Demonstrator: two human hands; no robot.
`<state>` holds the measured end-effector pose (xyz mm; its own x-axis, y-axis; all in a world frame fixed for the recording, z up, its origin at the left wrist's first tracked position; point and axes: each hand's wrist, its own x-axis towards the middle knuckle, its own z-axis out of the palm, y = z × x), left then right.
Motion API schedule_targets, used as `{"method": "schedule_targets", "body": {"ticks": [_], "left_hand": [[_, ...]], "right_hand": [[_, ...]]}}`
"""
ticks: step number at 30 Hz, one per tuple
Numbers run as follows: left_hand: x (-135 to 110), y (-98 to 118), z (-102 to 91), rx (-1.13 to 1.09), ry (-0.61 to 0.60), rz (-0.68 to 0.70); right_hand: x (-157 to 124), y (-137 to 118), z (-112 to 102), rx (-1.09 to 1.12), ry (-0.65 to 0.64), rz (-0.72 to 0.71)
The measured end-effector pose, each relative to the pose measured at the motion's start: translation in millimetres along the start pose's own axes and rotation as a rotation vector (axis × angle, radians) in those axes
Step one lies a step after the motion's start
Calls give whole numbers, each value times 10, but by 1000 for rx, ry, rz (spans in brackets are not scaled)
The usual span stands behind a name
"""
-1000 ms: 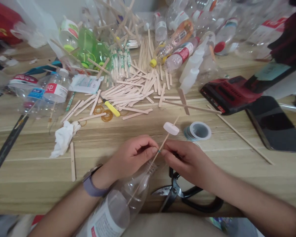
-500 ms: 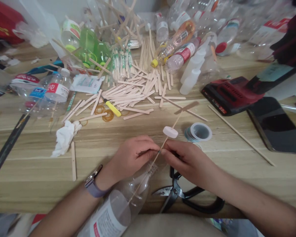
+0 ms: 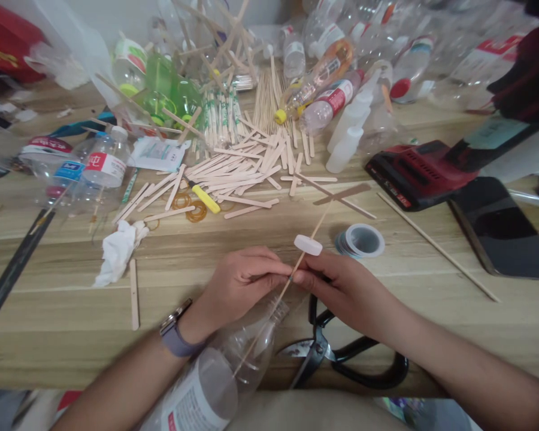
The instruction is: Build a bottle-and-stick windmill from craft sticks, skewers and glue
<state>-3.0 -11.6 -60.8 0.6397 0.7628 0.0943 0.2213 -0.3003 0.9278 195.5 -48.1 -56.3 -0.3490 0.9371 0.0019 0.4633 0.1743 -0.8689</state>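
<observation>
A thin bamboo skewer slants up out of the neck of a clear plastic bottle lying at the table's front edge. It runs through a white bottle cap and carries a flat wooden stick crosswise at its top. Below the cap, my left hand and my right hand meet at the skewer, thumbs and forefingers pinched against it from both sides. A tiny dark band shows on the skewer between the fingertips; any fine thread there is too small to make out. Black-handled scissors lie open below my right hand.
A grey spool stands just beyond my right hand. Farther right lie a loose skewer, a phone and a red-and-black power tool. Craft sticks, a yellow-handled tool and rubber bands lie ahead, with bottles behind.
The cap sits slightly lower and tilts differently, and the crosswise stick on top has turned a little. My right fingers have shifted slightly; both hands stay pinched at the skewer.
</observation>
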Motion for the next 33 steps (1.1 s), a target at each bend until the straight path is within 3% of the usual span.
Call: {"method": "schedule_targets", "body": {"ticks": [8,20,33], "left_hand": [[-17,-5,9,24,31,53],[-10,8,8,-146,24,69],[6,24,40,-205,51,138]], "right_hand": [[3,-2,-8,72,-39,20],[11,-19,-21,129,-87,30],[33,-16,-73,147,-231,154]]}}
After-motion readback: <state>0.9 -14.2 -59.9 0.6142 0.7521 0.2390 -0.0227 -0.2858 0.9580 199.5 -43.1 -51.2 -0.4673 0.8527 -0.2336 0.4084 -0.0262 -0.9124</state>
